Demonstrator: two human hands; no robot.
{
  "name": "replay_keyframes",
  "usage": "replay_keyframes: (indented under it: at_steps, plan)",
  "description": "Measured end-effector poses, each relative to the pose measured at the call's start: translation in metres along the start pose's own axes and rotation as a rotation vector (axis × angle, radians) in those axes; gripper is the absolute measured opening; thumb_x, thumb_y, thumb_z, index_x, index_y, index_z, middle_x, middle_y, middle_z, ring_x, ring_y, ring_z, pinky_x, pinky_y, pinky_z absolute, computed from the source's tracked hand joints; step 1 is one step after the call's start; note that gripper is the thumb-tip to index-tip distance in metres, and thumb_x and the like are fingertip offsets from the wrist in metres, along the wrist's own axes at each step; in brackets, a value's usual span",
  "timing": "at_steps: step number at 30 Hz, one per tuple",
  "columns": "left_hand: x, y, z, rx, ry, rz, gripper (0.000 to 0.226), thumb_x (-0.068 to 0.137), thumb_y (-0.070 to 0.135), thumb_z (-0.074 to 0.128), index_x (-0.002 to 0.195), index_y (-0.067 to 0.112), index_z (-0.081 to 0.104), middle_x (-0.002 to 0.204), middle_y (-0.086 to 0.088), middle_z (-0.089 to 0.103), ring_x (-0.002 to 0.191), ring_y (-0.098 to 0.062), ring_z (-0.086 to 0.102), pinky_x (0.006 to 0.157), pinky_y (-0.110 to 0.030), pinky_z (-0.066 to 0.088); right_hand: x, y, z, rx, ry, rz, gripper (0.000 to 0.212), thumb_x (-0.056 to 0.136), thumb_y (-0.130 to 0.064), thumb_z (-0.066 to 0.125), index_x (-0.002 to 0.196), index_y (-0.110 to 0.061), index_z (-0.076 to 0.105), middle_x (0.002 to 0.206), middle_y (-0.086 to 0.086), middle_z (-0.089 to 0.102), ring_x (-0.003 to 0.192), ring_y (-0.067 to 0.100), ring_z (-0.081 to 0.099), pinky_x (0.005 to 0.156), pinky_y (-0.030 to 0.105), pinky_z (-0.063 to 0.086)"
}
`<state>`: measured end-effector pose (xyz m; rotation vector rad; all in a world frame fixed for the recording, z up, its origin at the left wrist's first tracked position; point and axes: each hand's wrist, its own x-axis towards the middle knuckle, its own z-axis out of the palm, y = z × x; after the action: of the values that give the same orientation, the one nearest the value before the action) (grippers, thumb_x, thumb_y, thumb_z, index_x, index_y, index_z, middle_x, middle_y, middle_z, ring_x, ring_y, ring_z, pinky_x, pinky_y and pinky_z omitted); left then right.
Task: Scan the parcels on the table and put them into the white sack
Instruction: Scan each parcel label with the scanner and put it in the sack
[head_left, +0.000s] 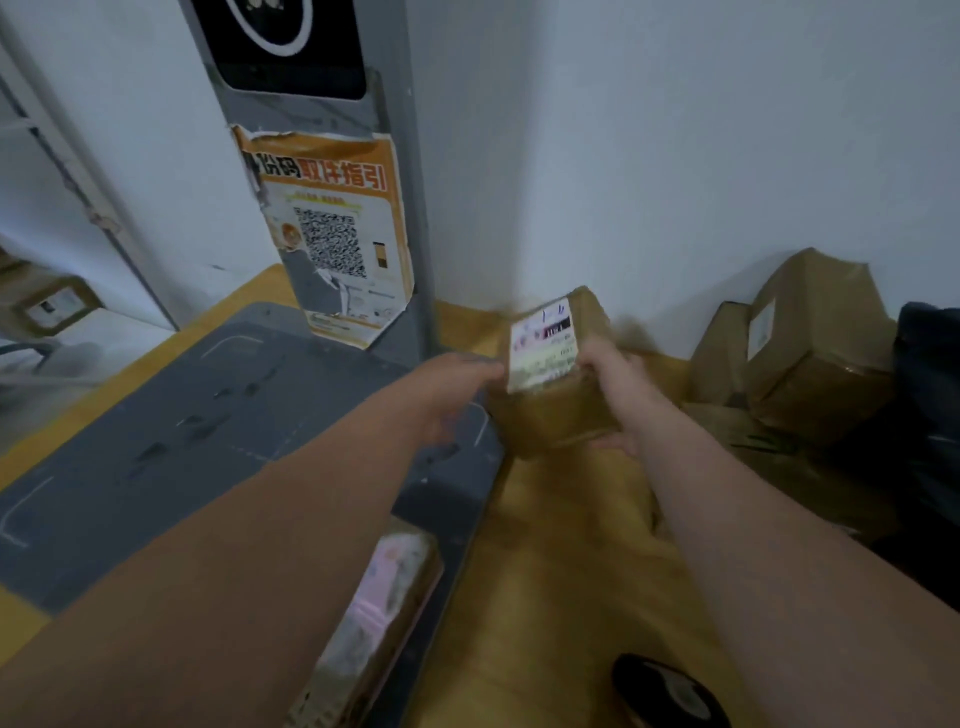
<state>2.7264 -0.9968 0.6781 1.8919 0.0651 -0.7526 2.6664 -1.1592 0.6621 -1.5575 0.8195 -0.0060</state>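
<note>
A brown cardboard parcel (558, 402) with a white shipping label facing up is held between both hands above the yellow table (566, 561), just right of the grey scanner base (156, 441). My left hand (452, 395) grips its left side. My right hand (615, 395) grips its right side, thumb on top and fingers underneath. Another parcel (384, 603) with a pinkish label lies on the scanner base's near edge, partly under my left forearm. More brown parcels (810, 364) are piled at the right by the wall. The white sack is not in view.
The scanner's grey post (332, 218) with an orange QR-code poster rises behind the base. A dark bag (930, 405) sits at the far right. A small black object (670, 691) lies on the table near the bottom edge. A labelled box (52, 306) rests at far left.
</note>
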Motion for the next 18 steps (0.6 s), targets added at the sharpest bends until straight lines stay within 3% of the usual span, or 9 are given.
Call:
replay_keyframes:
  at_steps: [2, 4, 6, 8, 10, 12, 14, 18]
  plan:
    - [0.004, -0.001, 0.001, -0.213, -0.108, -0.094, 0.06, 0.083, 0.05, 0.067, 0.133, 0.02, 0.053, 0.137, -0.01, 0.051, 0.124, -0.036, 0.05, 0.094, -0.052, 0.047, -0.011, -0.007, -0.012, 0.099, -0.196, 0.05, 0.03, 0.086, -0.043, 0.049, 0.103, -0.022, 0.064, 0.1, 0.004, 0.067, 0.089, 0.022, 0.064, 0.085, 0.044, 0.054]
    - [0.003, 0.0, 0.001, -0.406, -0.225, -0.114, 0.051, 0.079, 0.045, 0.07, 0.121, 0.017, 0.064, 0.118, -0.011, 0.068, 0.104, -0.032, 0.065, 0.075, -0.046, 0.056, -0.017, -0.012, -0.024, 0.018, -0.288, 0.044, 0.037, 0.085, -0.051, 0.048, 0.102, -0.024, 0.067, 0.102, 0.004, 0.068, 0.096, 0.024, 0.065, 0.088, 0.045, 0.053]
    - [0.0, -0.001, -0.002, -0.463, -0.244, -0.093, 0.043, 0.078, 0.037, 0.07, 0.116, 0.015, 0.066, 0.105, -0.01, 0.073, 0.094, -0.028, 0.07, 0.072, -0.042, 0.055, -0.017, -0.018, -0.039, -0.223, -0.117, -0.073, 0.056, 0.081, -0.064, 0.05, 0.113, -0.022, 0.067, 0.113, 0.005, 0.066, 0.107, 0.027, 0.061, 0.094, 0.045, 0.049]
    - [-0.006, -0.002, -0.006, -0.447, -0.279, -0.066, 0.042, 0.077, 0.031, 0.068, 0.115, 0.014, 0.066, 0.105, -0.01, 0.074, 0.092, -0.027, 0.071, 0.08, -0.042, 0.053, -0.013, -0.025, -0.061, -0.609, 0.294, -0.308, 0.062, 0.086, -0.063, 0.044, 0.116, -0.013, 0.066, 0.114, 0.01, 0.065, 0.112, 0.03, 0.057, 0.092, 0.039, 0.046]
    - [-0.014, -0.001, -0.013, -0.362, -0.307, -0.05, 0.044, 0.073, 0.03, 0.068, 0.113, 0.011, 0.066, 0.103, -0.011, 0.074, 0.087, -0.025, 0.073, 0.081, -0.04, 0.053, -0.008, -0.029, -0.087, -1.009, 0.63, -0.398, 0.056, 0.088, -0.052, 0.041, 0.119, -0.011, 0.061, 0.121, 0.016, 0.058, 0.119, 0.036, 0.047, 0.096, 0.042, 0.038]
    - [-0.023, 0.0, -0.02, -0.259, -0.313, -0.059, 0.042, 0.071, 0.03, 0.067, 0.107, 0.009, 0.068, 0.099, -0.012, 0.074, 0.08, -0.024, 0.073, 0.076, -0.038, 0.057, -0.004, -0.025, -0.106, -1.106, 0.676, -0.23, 0.054, 0.087, -0.042, 0.051, 0.131, -0.011, 0.047, 0.139, 0.024, 0.039, 0.131, 0.042, 0.031, 0.107, 0.048, 0.027]
    - [-0.032, -0.001, -0.026, -0.171, -0.326, -0.073, 0.039, 0.07, 0.029, 0.068, 0.103, 0.008, 0.069, 0.097, -0.014, 0.074, 0.077, -0.024, 0.073, 0.072, -0.037, 0.059, -0.003, -0.018, -0.115, -1.036, 0.664, -0.086, 0.061, 0.085, -0.036, 0.057, 0.138, -0.016, 0.035, 0.146, 0.027, 0.024, 0.134, 0.048, 0.023, 0.11, 0.053, 0.022]
    - [-0.054, -0.007, -0.028, -0.05, -0.358, -0.09, 0.034, 0.07, 0.03, 0.067, 0.097, 0.01, 0.071, 0.098, -0.014, 0.074, 0.078, -0.024, 0.073, 0.074, -0.035, 0.058, -0.016, -0.021, -0.119, -0.802, 0.665, -0.052, 0.061, 0.088, -0.028, 0.058, 0.139, -0.016, 0.028, 0.143, 0.03, 0.025, 0.128, 0.05, 0.031, 0.103, 0.053, 0.032]
